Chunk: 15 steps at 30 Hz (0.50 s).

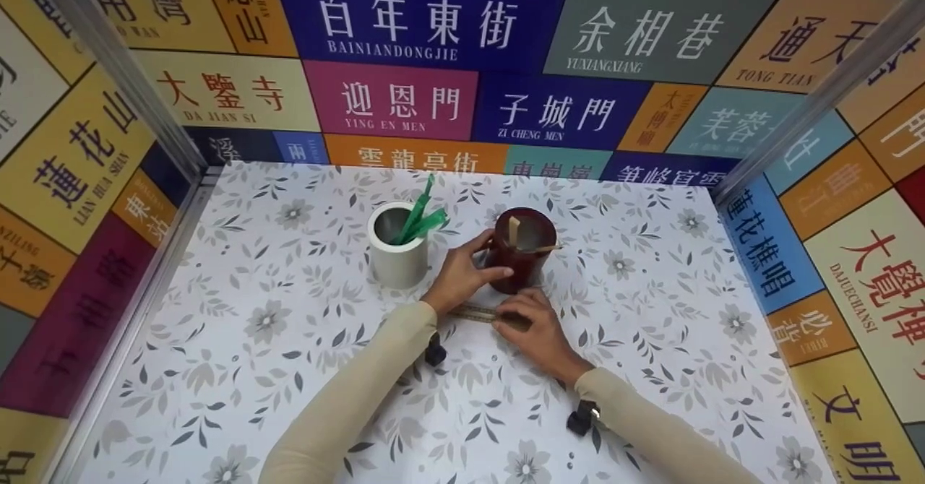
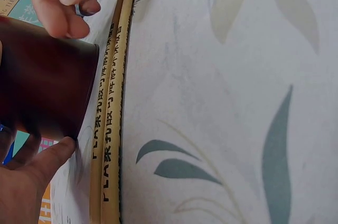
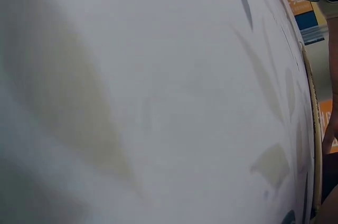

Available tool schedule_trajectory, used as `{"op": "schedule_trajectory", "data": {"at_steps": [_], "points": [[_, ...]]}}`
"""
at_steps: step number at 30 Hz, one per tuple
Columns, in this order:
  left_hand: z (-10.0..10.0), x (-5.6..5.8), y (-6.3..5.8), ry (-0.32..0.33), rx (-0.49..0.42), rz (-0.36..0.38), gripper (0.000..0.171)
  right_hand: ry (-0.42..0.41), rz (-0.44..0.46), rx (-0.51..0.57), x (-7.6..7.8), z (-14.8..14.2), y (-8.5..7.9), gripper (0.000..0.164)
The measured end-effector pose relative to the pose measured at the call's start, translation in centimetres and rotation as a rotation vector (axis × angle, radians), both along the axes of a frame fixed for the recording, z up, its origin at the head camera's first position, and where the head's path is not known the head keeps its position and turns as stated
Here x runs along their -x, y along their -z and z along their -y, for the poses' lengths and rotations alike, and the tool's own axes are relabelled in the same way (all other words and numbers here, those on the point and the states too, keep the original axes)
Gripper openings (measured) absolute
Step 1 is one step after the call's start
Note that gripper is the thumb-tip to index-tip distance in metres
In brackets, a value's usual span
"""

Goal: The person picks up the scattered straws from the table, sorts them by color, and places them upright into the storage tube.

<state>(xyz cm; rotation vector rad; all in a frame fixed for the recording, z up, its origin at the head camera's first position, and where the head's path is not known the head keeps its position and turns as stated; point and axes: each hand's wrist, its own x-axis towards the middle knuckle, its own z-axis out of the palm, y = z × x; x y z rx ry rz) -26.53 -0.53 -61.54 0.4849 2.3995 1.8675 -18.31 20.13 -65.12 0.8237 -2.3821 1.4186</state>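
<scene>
My left hand (image 1: 462,271) grips a dark red cup (image 1: 517,267), thumb on its near side and fingers round its left side. Two tan sticks (image 2: 111,92), printed with black characters and probably wrapped straws, lie side by side on the table in front of the cup. With loosely bent fingers, my right hand (image 1: 538,329) hovers at the right end of these straws; the left wrist view shows its fingertips (image 2: 74,26) apart from them. More tan sticks (image 1: 514,231) stand inside the cup. In the right wrist view a straw (image 3: 316,129) runs along the right edge.
To the left of the red cup stands a white cup (image 1: 399,260) holding green wrapped sticks (image 1: 419,220). A flower-patterned cloth (image 1: 267,321) covers the table. Panels with large characters (image 1: 419,22) wall the back and both sides.
</scene>
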Motion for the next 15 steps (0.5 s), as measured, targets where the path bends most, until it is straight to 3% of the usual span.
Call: {"op": "schedule_trajectory", "data": {"at_steps": [6, 15], "points": [[-0.06, 0.03, -0.07, -0.005, -0.003, 0.002, 0.087, -0.007, -0.067, -0.123, 0.46, 0.03, 0.79, 0.025], [-0.05, -0.01, -0.04, 0.006, -0.011, 0.003, 0.084, -0.032, -0.123, -0.263, 0.55, 0.17, 0.60, 0.024]]}}
